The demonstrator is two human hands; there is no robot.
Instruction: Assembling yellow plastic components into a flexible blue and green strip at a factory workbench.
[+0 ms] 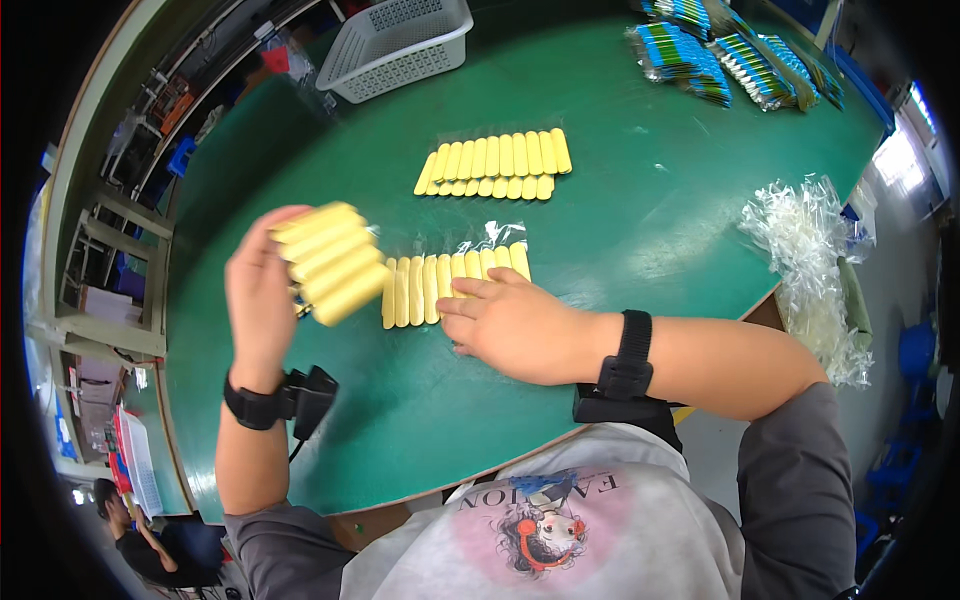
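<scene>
The right hand [510, 325] lies flat, open, pressing a row of yellow sticks [440, 285] on the green bench [620, 230]. The left hand [262, 290] clasps a raised handful of sticks [330, 262], slightly blurred. Farther off, one finished row [495, 162] lies, seemingly bagged; clear bags [810, 250] remain.

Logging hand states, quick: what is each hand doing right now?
Left hand: closed on a bundle of yellow cylindrical sticks.
Right hand: open, flat on a row of yellow sticks in clear plastic.

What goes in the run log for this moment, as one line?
left hand: holds yellow stick bundle | right hand: flat on bagged stick row | second row: apart, on green table
</scene>
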